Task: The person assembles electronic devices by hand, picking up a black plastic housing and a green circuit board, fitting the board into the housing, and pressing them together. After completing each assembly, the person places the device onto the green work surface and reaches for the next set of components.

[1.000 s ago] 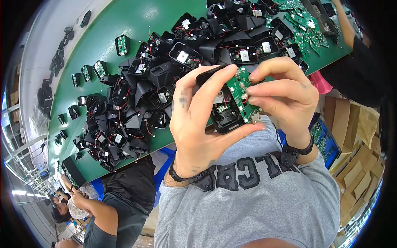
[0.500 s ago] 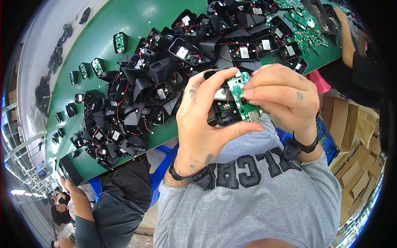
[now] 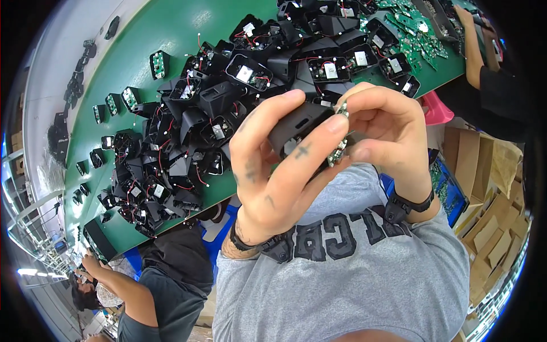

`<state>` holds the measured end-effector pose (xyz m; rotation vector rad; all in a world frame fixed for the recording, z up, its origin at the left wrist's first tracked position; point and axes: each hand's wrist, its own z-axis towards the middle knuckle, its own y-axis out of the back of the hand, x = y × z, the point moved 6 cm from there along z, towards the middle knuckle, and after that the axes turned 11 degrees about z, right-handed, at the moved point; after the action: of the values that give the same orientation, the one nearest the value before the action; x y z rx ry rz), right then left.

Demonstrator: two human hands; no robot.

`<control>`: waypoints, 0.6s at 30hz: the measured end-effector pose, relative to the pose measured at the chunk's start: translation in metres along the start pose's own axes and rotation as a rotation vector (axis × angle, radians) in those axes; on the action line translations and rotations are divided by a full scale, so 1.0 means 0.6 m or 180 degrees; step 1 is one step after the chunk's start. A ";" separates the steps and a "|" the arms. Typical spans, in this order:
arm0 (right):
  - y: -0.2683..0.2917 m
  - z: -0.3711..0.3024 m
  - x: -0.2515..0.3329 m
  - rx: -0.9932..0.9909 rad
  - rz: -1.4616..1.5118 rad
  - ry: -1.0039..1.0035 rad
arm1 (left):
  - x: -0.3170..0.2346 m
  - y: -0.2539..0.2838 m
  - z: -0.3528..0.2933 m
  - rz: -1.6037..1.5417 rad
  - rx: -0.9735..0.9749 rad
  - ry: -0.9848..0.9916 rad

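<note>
- Left hand (image 3: 273, 176) and right hand (image 3: 387, 131) both clamped on black housing (image 3: 296, 125) with green board (image 3: 337, 149).
- Looks light, rigid; board likely fragile, so grip housing edges.

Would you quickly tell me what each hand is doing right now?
Left hand: closed on the black plastic housing.
Right hand: closed, pinching the small green circuit board at the housing's edge.
</note>
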<state>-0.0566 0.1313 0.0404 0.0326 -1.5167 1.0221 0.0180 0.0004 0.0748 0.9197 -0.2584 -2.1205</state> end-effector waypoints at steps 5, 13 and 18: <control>0.003 -0.003 -0.003 -0.0083 0.0208 -0.0230 | -0.006 -0.003 0.001 0.0120 -0.0078 -0.0283; -0.002 -0.015 0.003 -0.0283 -0.0060 -0.0145 | -0.012 -0.003 0.002 0.0269 -0.0057 -0.0513; -0.004 -0.016 0.001 -0.0368 0.0047 -0.0355 | -0.014 -0.005 0.005 0.0414 0.0043 -0.0556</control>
<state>-0.0479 0.1357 0.0407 -0.0030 -1.6776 0.9559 0.0180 0.0083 0.0800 0.7062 -0.4107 -2.0817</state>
